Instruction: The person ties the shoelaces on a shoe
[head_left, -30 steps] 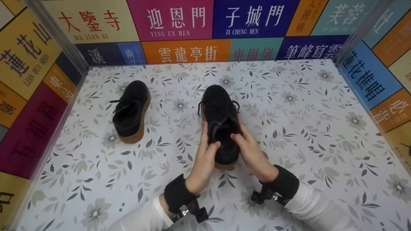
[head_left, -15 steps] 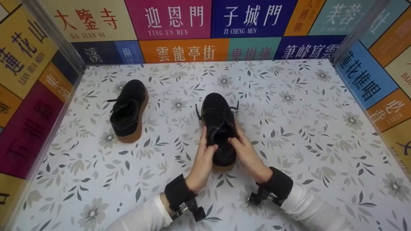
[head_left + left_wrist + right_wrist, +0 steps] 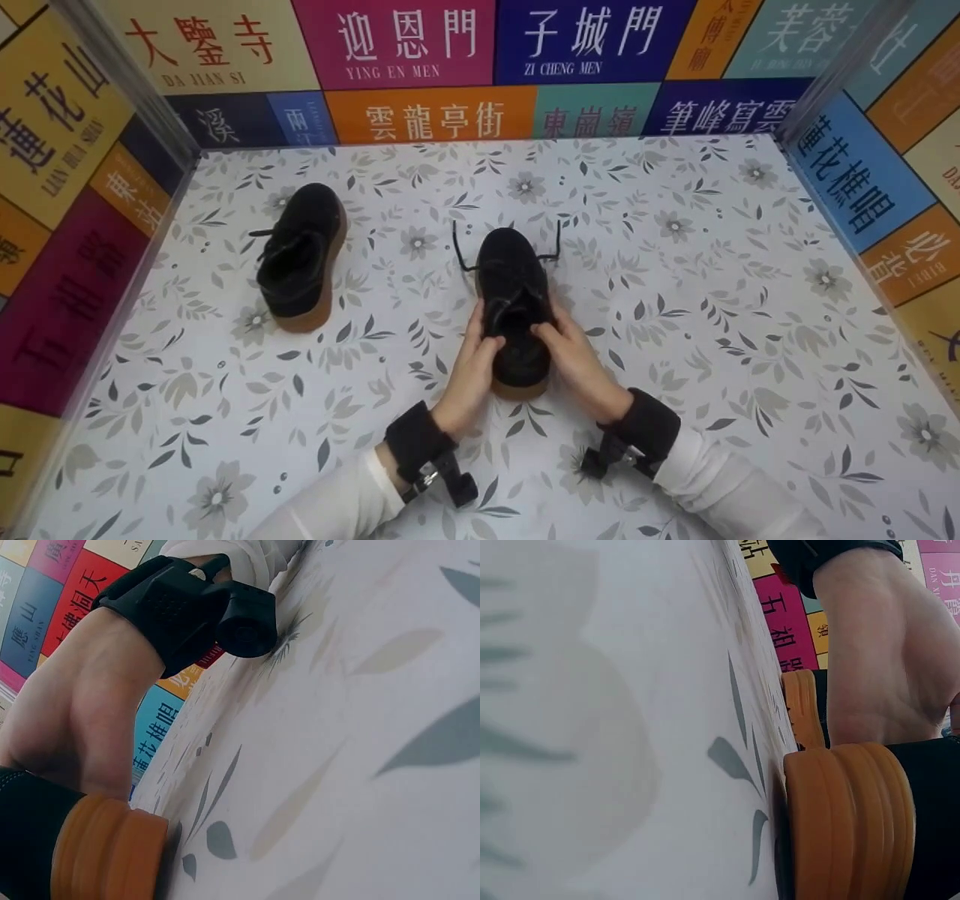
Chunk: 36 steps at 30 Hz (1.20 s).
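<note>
Thin black cord laces (image 3: 558,241) have swung forward beside the toe of the black low shoe with ribbed orange-brown sole (image 3: 514,259), right of the matching black shoe (image 3: 309,236), with left hand (image 3: 469,369) and right hand (image 3: 581,360) pinching its collar sides, a sound hold for a probably light, pliable upper.

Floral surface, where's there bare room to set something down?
Widest: between the right hand and the right wall. A smaller patch lies between the lone shoe and the held shoe. Crowded: around the held shoe, with the left hand, right hand and laces.
</note>
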Each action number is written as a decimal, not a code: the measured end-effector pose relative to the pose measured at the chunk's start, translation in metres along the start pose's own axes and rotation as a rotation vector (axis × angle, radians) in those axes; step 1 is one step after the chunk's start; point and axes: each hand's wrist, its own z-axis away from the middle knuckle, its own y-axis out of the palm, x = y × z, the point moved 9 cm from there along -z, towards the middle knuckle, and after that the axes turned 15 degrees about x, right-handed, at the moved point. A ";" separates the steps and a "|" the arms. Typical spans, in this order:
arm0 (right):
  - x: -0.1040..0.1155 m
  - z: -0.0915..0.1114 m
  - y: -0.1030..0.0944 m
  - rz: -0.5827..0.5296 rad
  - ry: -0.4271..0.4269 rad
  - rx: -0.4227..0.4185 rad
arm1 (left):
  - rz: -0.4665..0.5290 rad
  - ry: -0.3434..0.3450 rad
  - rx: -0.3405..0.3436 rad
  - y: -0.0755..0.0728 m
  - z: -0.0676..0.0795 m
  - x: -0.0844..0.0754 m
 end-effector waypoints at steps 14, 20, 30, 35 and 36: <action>-0.003 -0.002 -0.002 -0.027 -0.003 0.044 | -0.051 0.018 -0.038 -0.005 -0.003 0.004; 0.004 -0.003 -0.016 0.061 0.003 0.120 | -0.148 0.023 -0.104 -0.016 -0.010 -0.011; 0.034 -0.020 -0.042 0.348 -0.149 0.127 | -0.334 0.081 -0.177 -0.026 -0.027 -0.038; 0.042 -0.032 -0.041 0.318 -0.165 0.135 | -0.374 0.142 -0.247 -0.030 -0.038 -0.047; 0.043 -0.035 -0.040 0.311 -0.161 0.132 | -0.379 0.148 -0.263 -0.031 -0.041 -0.049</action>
